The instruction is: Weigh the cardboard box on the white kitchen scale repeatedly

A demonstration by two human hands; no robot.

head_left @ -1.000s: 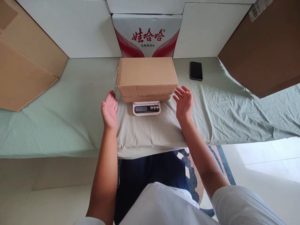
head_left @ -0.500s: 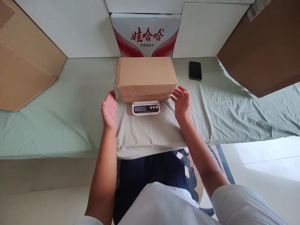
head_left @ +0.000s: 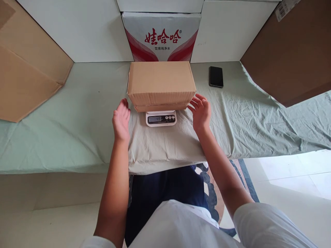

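A closed brown cardboard box rests on a small white digital scale, whose display and buttons stick out at the front. My left hand hovers open just left of the box's near corner, palm turned toward it, a small gap between them. My right hand is open at the box's right near corner, fingers spread and fingertips close to or just touching the cardboard. Neither hand holds anything.
The table is covered with a wrinkled pale green cloth. A black phone lies at the back right. A red-and-white water carton stands behind the box. Large cardboard sheets lean at far left and far right.
My right hand has moved slightly left, nearer the box's right corner. My left hand and the box have hardly moved.
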